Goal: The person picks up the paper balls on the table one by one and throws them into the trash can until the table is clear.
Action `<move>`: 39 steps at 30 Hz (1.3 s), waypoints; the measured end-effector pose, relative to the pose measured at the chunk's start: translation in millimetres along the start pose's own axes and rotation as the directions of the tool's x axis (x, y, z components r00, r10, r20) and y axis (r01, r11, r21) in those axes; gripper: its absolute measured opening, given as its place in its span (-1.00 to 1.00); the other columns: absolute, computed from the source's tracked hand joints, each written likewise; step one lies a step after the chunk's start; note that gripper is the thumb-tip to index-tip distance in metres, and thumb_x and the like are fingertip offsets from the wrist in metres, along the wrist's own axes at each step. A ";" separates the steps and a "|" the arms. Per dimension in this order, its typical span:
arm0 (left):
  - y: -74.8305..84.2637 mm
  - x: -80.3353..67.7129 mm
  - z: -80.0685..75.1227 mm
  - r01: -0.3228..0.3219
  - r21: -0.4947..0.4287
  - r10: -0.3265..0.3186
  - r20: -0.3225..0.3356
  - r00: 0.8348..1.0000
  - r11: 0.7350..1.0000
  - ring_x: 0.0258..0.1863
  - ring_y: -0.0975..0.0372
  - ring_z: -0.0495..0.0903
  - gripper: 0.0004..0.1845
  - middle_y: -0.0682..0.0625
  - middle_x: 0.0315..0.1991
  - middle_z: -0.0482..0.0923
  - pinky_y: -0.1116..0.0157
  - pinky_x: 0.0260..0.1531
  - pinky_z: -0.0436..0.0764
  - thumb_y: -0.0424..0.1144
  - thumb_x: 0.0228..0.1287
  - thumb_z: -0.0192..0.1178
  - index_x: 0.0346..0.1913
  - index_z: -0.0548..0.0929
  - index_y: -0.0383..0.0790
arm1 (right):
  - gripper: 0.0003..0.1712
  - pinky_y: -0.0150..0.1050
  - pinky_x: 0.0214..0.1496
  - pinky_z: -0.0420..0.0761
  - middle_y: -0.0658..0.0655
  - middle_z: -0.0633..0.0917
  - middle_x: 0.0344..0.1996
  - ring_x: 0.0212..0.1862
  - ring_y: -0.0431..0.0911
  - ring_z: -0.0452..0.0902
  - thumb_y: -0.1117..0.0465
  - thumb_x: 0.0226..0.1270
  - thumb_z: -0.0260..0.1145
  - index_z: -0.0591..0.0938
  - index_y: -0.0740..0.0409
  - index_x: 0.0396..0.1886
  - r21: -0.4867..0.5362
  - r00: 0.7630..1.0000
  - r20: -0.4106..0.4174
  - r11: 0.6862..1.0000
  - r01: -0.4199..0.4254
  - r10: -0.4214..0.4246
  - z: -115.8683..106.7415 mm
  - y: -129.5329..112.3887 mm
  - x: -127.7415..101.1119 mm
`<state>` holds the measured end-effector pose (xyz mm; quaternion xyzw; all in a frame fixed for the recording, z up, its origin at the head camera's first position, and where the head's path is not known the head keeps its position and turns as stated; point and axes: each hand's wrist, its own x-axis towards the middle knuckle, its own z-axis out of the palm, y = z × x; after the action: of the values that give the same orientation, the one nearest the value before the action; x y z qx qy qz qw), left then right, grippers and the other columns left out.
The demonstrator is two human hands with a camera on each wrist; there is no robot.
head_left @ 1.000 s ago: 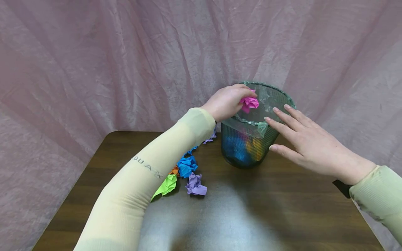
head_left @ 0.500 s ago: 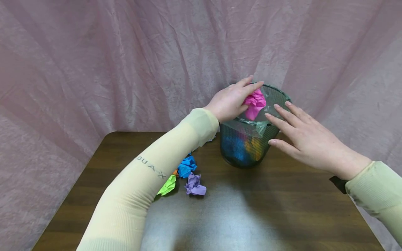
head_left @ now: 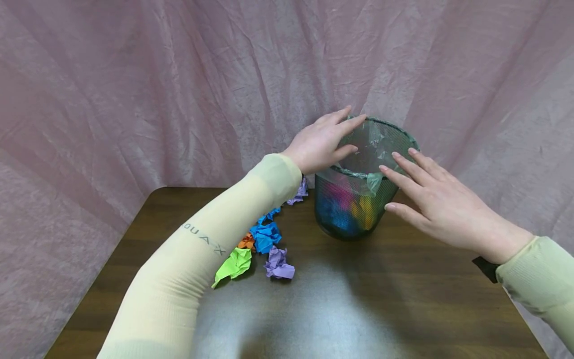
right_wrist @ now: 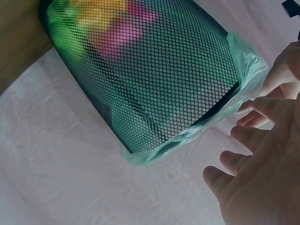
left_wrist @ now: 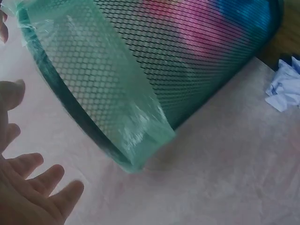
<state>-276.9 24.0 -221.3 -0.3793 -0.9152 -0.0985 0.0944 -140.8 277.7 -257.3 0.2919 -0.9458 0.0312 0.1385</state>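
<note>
Table (head_left: 381,309) of dark wood carries loose paper (head_left: 266,237) left of the bin (head_left: 354,173), before a pink curtain (head_left: 224,89). Fingers extended, right hand (head_left: 441,209) and left hand (head_left: 318,142) flank the bin, holding nothing; blue, yellow and pink wads (head_left: 343,209) show through its mesh, whereas half a second ago the left hand held the pink one.

Away goes the pink crumpled paper ball (head_left: 339,196): held in the left grip (head_left: 320,139) a second ago, it's now down in the mesh waste bin (head_left: 394,137), showing through the wall below that grip! Fingers that were curled now reach out straight, the grip eases leftward, and the sleeve (head_left: 219,224) shifts, baring more lime-green paper (head_left: 235,266) and orange paper (head_left: 246,242) below-left.
</note>
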 end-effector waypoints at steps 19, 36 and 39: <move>-47.7 -34.6 -4.7 0.090 0.075 -0.090 -0.009 0.996 0.993 0.63 0.06 -0.12 -0.24 0.00 0.67 -0.13 -0.01 0.55 -0.16 0.27 0.53 -0.02 0.65 0.03 0.23 | -0.13 0.06 0.60 -0.05 0.22 0.17 0.60 0.63 0.17 -0.16 -0.17 0.44 0.31 0.26 -0.03 0.62 -0.022 0.979 -0.093 0.983 0.181 -0.182 10.3 -31.3 2.2; -81.1 -97.1 6.2 0.072 0.121 -0.074 0.017 0.997 0.990 0.63 -0.01 -0.14 -0.18 -0.06 0.67 -0.19 -0.18 0.52 -0.17 0.26 0.53 0.01 0.67 -0.04 0.16 | -0.16 0.01 0.60 -0.05 0.13 0.07 0.64 0.63 0.17 -0.15 -0.27 0.52 0.17 0.23 -0.06 0.64 0.025 0.952 -0.030 0.952 0.304 -0.304 47.5 -66.5 5.1; -85.8 -114.1 11.4 0.070 0.118 -0.073 0.016 0.997 0.991 0.62 -0.03 -0.15 -0.16 -0.08 0.67 -0.20 -0.21 0.51 -0.17 0.27 0.52 0.02 0.68 -0.05 0.15 | -0.16 0.03 0.60 -0.05 0.12 0.05 0.64 0.64 0.13 -0.20 -0.30 0.53 0.13 0.21 -0.09 0.64 0.037 0.953 -0.009 0.952 0.304 -0.304 55.4 -69.2 4.3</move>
<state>-259.9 -109.7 -269.8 -0.3411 -0.9333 -0.0441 0.1036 -118.9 210.3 -310.8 0.4365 -0.8887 0.0281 0.1377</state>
